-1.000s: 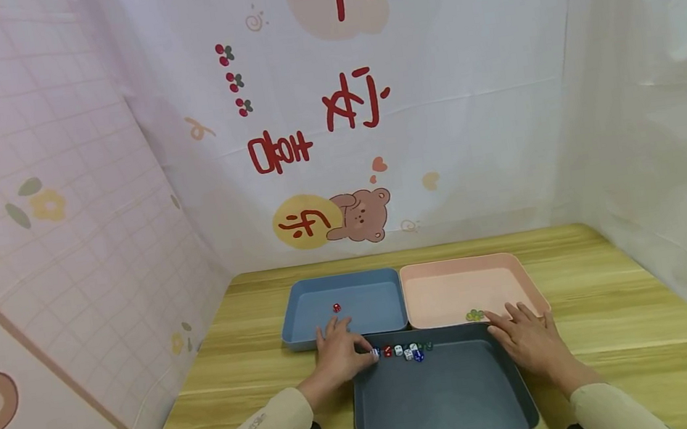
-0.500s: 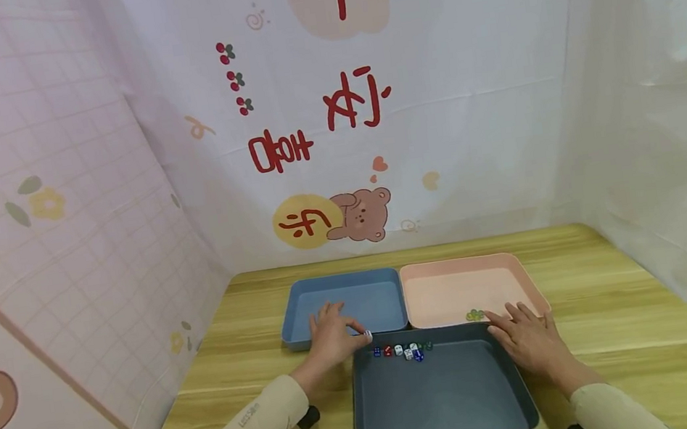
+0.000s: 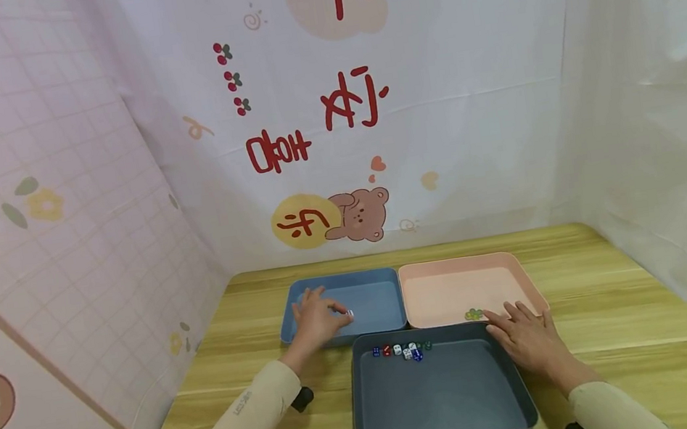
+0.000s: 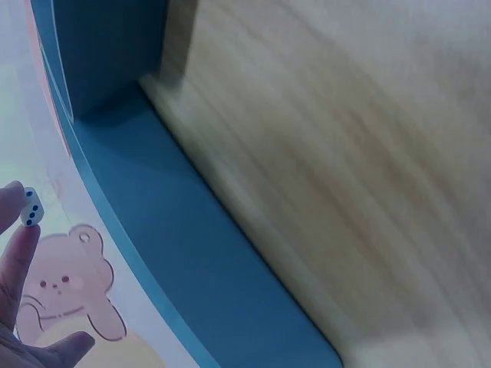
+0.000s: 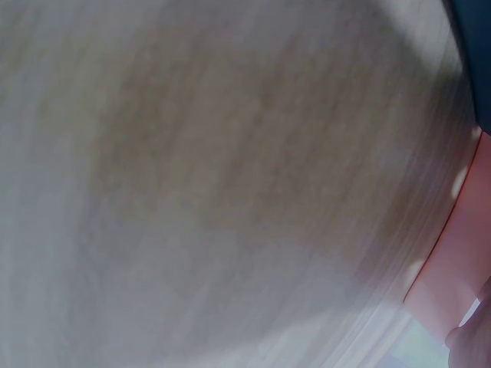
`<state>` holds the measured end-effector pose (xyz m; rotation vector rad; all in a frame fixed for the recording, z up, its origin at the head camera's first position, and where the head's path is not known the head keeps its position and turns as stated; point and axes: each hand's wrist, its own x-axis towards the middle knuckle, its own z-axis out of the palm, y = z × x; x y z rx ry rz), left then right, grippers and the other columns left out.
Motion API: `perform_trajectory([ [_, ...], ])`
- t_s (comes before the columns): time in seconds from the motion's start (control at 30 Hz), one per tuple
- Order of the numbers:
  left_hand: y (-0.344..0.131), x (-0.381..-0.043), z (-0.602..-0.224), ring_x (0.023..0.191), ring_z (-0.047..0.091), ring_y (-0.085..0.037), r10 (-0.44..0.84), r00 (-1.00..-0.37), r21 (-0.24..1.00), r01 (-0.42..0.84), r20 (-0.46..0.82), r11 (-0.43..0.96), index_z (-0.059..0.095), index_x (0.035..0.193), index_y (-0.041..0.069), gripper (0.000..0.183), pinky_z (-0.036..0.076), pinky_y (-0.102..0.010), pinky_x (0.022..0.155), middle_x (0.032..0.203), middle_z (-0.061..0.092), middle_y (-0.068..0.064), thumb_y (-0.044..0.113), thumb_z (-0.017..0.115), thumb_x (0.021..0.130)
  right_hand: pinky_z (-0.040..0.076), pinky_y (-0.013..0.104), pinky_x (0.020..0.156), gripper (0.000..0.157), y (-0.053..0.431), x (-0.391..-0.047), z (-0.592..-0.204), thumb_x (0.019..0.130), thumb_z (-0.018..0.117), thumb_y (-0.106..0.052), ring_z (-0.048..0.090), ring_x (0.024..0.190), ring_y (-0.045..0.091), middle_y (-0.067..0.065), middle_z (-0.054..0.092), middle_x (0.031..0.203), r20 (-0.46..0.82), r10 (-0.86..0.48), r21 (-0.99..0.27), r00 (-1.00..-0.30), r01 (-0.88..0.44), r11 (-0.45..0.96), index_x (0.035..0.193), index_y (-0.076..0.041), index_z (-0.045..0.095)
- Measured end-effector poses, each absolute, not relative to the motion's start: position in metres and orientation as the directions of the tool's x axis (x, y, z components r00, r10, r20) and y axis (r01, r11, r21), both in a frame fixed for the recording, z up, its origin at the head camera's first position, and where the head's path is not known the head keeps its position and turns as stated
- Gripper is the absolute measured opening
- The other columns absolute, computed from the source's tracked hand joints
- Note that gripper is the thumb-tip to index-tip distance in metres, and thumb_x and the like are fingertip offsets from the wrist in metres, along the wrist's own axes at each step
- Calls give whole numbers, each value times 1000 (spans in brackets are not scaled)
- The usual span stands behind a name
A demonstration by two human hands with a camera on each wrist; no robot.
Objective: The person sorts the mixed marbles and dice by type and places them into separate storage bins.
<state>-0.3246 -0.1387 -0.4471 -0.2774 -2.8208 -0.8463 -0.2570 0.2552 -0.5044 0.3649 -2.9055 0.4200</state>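
Observation:
Between thumb and forefinger my left hand [image 3: 317, 321] pinches a white die [image 4: 31, 207] with dark blue pips, held over the blue tray [image 3: 375, 301]. That hand hides the red die seen earlier in this tray. My right hand [image 3: 527, 339] rests with spread fingers at the corner where the pink tray [image 3: 457, 275] meets the dark grey tray [image 3: 442, 402]. Along the grey tray's far side lie several dice: a blue die [image 3: 376, 352], a red die [image 3: 387, 350], a white die [image 3: 398, 350], and a cluster of white, blue and green ones.
A green flower-shaped piece [image 3: 473, 314] sits at the pink tray's near edge. The blue and pink trays stand side by side behind the grey one on a wooden table [image 3: 637, 334]. A printed cloth [image 3: 473, 152] hangs behind.
My left hand has lifted the white die from the grey tray's far left corner and carried it left and away over the blue tray. My right hand has stayed in place.

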Motion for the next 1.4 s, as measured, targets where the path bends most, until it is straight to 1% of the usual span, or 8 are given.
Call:
perform_trajectory([
  [0.33, -146, -340, -441, 146, 15, -43, 38, -981, 563, 142, 192, 814, 77, 78, 19, 15, 1, -70, 112, 152, 39, -19, 32, 81, 84, 12, 79, 102, 47, 255, -256, -504, 105, 46, -39, 32, 136, 54, 31, 43, 146, 210, -213, -263, -954, -265, 928, 142, -12, 55],
  [0.63, -152, -353, -442, 145, 17, -46, -1, -978, 590, 123, 206, 798, 77, 80, 16, 14, 0, -70, 111, 152, 37, -21, 29, 80, 84, 12, 79, 102, 47, 256, -256, -505, 105, 46, -39, 32, 136, 53, 31, 43, 146, 207, -209, -256, -956, -259, 931, 143, -13, 55],
  [0.83, -156, -363, -445, 144, 18, -45, -49, -977, 566, 79, 207, 820, 77, 81, 16, 18, 1, -70, 111, 153, 37, -20, 34, 80, 84, 12, 78, 102, 46, 256, -256, -505, 105, 47, -39, 33, 136, 53, 30, 43, 145, 213, -212, -256, -954, -264, 930, 142, -13, 56],
  [0.97, -159, -367, -445, 143, 18, -46, -65, -975, 569, 68, 211, 820, 78, 82, 14, 19, 3, -71, 110, 153, 36, -23, 33, 79, 85, 12, 78, 103, 46, 255, -256, -505, 105, 47, -38, 33, 136, 53, 30, 44, 145, 214, -212, -253, -954, -263, 931, 142, -13, 56],
  [1.13, -162, -370, -442, 145, 15, -47, -82, -974, 572, 55, 211, 818, 78, 84, 13, 18, 1, -71, 110, 153, 36, -24, 31, 78, 86, 13, 78, 102, 46, 254, -256, -503, 105, 46, -39, 33, 136, 53, 31, 44, 145, 213, -211, -248, -954, -262, 933, 142, -13, 56],
  [1.23, -165, -371, -443, 145, 14, -48, -85, -973, 562, 52, 216, 826, 78, 85, 13, 18, 1, -73, 110, 152, 37, -25, 31, 78, 87, 13, 79, 102, 47, 254, -256, -503, 105, 46, -39, 33, 136, 53, 31, 44, 145, 209, -210, -249, -955, -259, 933, 142, -13, 56],
  [1.4, -169, -373, -445, 144, 16, -49, -79, -968, 524, 58, 236, 850, 77, 86, 12, 18, 1, -74, 109, 149, 40, -27, 30, 77, 88, 13, 79, 102, 47, 253, -255, -502, 105, 46, -39, 33, 136, 53, 31, 44, 144, 205, -208, -248, -957, -256, 934, 142, -13, 56],
])
